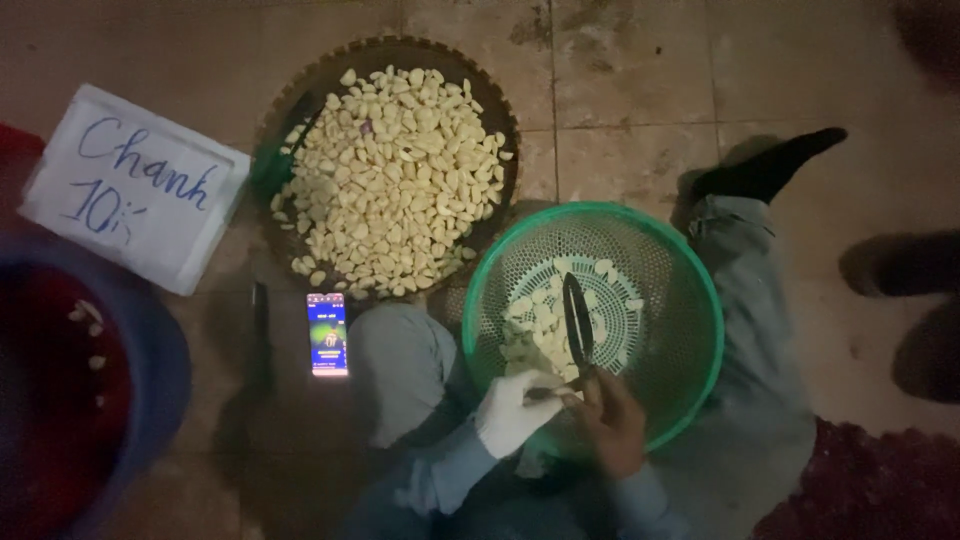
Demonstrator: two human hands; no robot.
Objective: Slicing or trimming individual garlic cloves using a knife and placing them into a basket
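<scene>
The person sits on the tiled floor [620, 90] with a green plastic colander [690, 300] resting across the lap; every place below is given from that colander.

The left hand [515, 410], in a white glove, sits at the colander's near rim. Its fingers are curled tight around something small and pale, most likely a garlic clove, though the piece itself is too hidden to name for sure. The right hand [612, 425], bare, is just beside the left at the same near rim, fingers closed fully around the handle of a dark knife [577, 320]. The blade reaches from the hand up over the middle of the colander, above the peeled garlic cloves [535, 335] lying in its bottom.

Up and to the left of the colander, touching its rim, is a round woven tray [500, 110] heaped with pale peeled garlic [390, 180]. Left of the colander, beside the person's knee, a phone [327, 334] lies on the floor with its screen lit. Farther left is a white foam box [135, 185] with blue handwriting, and beyond that, at the far left edge, a blue tub [165, 370].
</scene>
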